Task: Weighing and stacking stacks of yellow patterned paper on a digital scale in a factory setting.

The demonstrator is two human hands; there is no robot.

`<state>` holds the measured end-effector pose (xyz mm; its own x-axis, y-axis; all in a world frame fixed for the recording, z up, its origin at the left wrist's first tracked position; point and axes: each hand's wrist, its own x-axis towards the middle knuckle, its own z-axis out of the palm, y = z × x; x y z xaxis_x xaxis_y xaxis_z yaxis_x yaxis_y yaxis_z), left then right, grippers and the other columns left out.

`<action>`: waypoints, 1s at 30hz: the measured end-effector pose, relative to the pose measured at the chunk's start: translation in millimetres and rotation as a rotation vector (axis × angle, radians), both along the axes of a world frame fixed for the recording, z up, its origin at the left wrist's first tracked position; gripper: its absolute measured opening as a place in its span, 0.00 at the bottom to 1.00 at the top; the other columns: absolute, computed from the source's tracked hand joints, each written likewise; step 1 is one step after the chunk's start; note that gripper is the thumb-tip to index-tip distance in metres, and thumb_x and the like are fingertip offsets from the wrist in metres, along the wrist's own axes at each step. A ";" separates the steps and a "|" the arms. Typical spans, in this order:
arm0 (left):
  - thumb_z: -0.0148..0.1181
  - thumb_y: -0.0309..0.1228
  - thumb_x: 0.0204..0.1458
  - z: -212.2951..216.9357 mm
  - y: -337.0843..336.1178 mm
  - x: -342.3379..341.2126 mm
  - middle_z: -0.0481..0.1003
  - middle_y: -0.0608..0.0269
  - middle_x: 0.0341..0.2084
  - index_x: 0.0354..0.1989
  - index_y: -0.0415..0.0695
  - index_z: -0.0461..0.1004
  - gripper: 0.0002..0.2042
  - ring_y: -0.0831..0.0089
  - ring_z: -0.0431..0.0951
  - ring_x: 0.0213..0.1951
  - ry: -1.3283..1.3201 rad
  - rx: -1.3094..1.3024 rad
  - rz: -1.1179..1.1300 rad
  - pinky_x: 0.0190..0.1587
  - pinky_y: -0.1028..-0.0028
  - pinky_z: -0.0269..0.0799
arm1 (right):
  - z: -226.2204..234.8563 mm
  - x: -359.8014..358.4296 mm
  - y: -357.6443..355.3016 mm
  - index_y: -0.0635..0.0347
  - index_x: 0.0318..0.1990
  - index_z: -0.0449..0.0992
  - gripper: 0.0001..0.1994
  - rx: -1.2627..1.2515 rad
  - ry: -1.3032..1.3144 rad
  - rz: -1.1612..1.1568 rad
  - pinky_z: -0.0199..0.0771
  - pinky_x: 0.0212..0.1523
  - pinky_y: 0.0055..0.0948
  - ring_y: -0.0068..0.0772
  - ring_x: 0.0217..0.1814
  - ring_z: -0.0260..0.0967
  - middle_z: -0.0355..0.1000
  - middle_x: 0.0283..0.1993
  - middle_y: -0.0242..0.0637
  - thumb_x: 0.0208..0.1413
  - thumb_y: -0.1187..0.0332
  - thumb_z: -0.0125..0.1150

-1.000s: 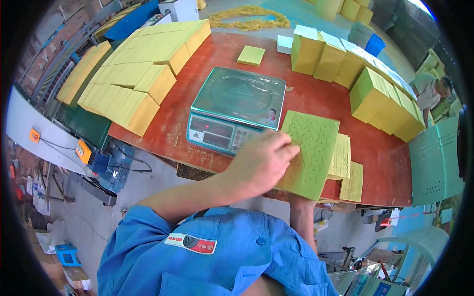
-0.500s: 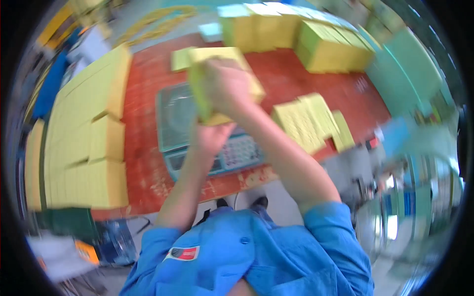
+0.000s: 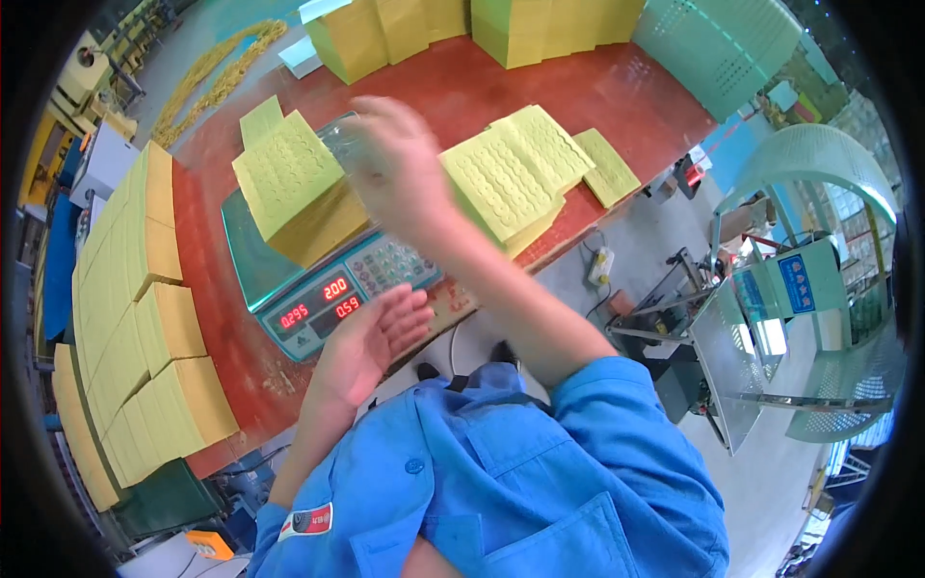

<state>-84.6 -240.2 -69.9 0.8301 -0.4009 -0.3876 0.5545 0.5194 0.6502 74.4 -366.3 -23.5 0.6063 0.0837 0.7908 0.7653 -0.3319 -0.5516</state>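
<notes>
A stack of yellow paper sheets [image 3: 289,178] with rows of curved cut marks on top lies tilted across the pan of a teal digital scale [image 3: 258,265]. Its red display is lit. Just right of that stack, my right hand [image 3: 400,173] hangs over the scale, blurred, thumb and fingers apart and nothing in its grasp. My left hand [image 3: 376,337] is at the scale's front edge below the keypad, palm turned up, fingers stretched out and empty. To the right of the scale lie more marked yellow stacks [image 3: 515,169].
Tall yellow paper stacks [image 3: 405,29] line the far side of the red table [image 3: 424,87]. Further piles [image 3: 135,328] fill the left side. A thin yellow pad [image 3: 607,166] lies near the right edge. Green perforated panels and a metal frame [image 3: 737,356] stand to the right.
The yellow stack, held up in both hands before, now rests on the scale. Both hands have let go; the left has drawn back toward me. The view has shifted, and the display now shows.
</notes>
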 end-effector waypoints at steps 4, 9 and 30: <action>0.51 0.44 0.63 -22.2 -48.2 41.1 0.68 0.49 0.58 0.62 0.36 0.63 0.26 0.60 0.69 0.59 0.037 0.047 0.060 0.58 0.60 0.70 | -44.2 9.2 -136.7 0.61 0.48 0.76 0.16 -0.057 0.286 -0.280 0.70 0.55 0.41 0.50 0.55 0.70 0.74 0.51 0.49 0.50 0.72 0.62; 0.51 0.41 0.64 -46.2 -124.0 124.1 0.72 0.53 0.54 0.58 0.39 0.67 0.21 0.64 0.71 0.57 -0.021 0.328 0.247 0.57 0.61 0.70 | -90.5 -5.3 -201.4 0.62 0.51 0.74 0.17 -0.142 0.743 -0.207 0.71 0.53 0.40 0.52 0.52 0.71 0.73 0.51 0.51 0.52 0.70 0.61; 0.47 0.36 0.66 -40.6 -160.2 25.6 0.68 0.59 0.59 0.65 0.43 0.60 0.21 0.68 0.70 0.59 0.109 0.332 0.327 0.61 0.64 0.67 | -157.7 -97.0 -267.5 0.66 0.54 0.71 0.22 0.706 1.654 0.743 0.69 0.51 0.30 0.28 0.49 0.69 0.73 0.46 0.39 0.61 0.57 0.59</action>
